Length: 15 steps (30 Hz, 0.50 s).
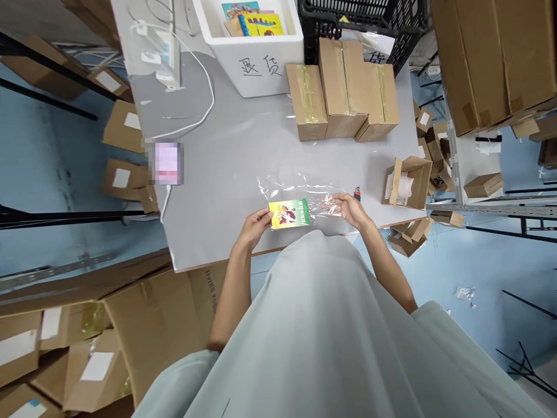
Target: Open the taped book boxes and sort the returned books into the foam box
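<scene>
Blue floor (500, 255) at the left and right of the frame, with cartons (124, 125) carrying white labels, print too small to read, at the left edge. Grey worktop (252, 157) across the centre, smooth and slightly glossy. White power strip (172, 61) and loose white cable at its upper left, above a device (167, 162) with a blurred-out screen. White bin (272, 69) at top centre, hand-lettered 退货 in black, with colourful books (261, 24) inside; beside it, a black crate (369, 17) with 货 partly visible on something white. Three taped, unmarked cardboard boxes (346, 87) side by side just below. Open small box (409, 180) at the worktop's right end, light material inside. Large carton (174, 325) at lower left with printed sideways lettering, LIVING readable in part, and more white-labelled boxes within. At lower centre of the worktop, near its front edge, a yellow-and-green booklet (289, 213), Chinese title too small to make out, touching clear plastic film (285, 188). Left hand (256, 225) pinching the booklet's left edge between thumb and fingers; right hand (350, 210) at the film's right end, fingers extended, cannot tell whether gripping. Small black-and-red object (357, 194) just beyond the right hand.
</scene>
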Each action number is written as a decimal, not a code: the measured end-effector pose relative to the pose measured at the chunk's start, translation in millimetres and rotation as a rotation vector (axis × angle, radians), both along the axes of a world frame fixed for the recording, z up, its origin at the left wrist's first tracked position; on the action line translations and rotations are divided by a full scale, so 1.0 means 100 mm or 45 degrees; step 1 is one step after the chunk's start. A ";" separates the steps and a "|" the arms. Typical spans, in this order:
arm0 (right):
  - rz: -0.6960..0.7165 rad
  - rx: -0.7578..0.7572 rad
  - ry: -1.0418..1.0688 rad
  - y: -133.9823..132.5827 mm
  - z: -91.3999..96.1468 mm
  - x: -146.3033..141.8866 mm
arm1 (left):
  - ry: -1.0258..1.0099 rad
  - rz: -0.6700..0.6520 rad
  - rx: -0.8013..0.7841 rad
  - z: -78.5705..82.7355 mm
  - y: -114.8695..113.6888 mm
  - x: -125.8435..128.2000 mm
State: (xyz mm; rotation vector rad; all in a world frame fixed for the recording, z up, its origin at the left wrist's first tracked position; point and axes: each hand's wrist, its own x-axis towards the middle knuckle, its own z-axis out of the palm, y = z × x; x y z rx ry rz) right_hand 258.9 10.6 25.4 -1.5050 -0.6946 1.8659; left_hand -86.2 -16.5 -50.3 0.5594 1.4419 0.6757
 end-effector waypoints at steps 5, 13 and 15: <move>0.285 -0.158 0.142 0.06 0.13 0.01 | -0.059 -0.025 -0.001 0.03 -0.01 0.06; 0.379 -0.104 -0.085 0.06 -0.14 -0.23 | -0.130 -0.061 0.020 0.16 -0.03 0.26; 0.370 -0.063 -0.176 0.05 -0.21 -0.29 | -0.136 -0.084 0.024 0.19 -0.06 0.30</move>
